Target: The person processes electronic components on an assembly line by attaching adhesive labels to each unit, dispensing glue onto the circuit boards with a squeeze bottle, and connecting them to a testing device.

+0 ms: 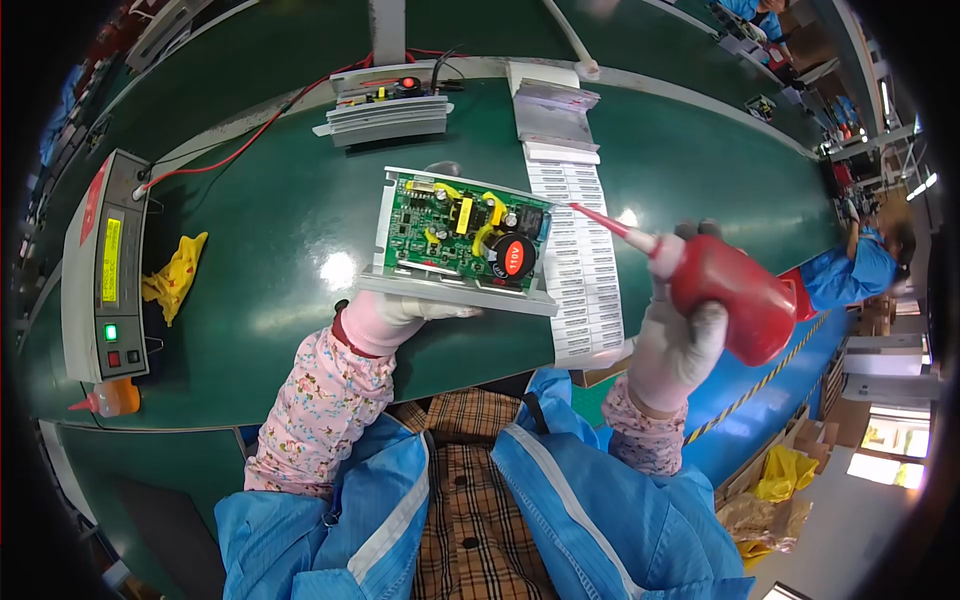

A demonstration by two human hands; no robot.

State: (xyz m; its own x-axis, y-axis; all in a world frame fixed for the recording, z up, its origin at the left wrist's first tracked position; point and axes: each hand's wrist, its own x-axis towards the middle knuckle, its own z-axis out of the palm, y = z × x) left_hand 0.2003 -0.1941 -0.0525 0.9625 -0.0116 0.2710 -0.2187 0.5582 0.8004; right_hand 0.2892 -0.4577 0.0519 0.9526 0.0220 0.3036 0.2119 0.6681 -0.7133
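My left hand (405, 310), in a pale glove, grips the lower edge of a metal-framed green circuit board (460, 235), tilted toward me. The board carries a round black part with a red 110V label, yellow parts and blobs of yellow material. In my gloved right hand (680, 335) is a red squeeze bottle (735, 295), its fingers wrapped around it. The bottle's long red nozzle points left, with its tip at or very near the board's upper right corner; whether they touch I cannot tell.
Sheets of printed labels (575, 260) lie right of the board. Behind stands another metal-framed board (390, 115). At left are a test meter (105, 270) with red wire, a yellow cloth (177, 277) and an orange bottle (115, 398). A person in blue (850, 270) is at far right.
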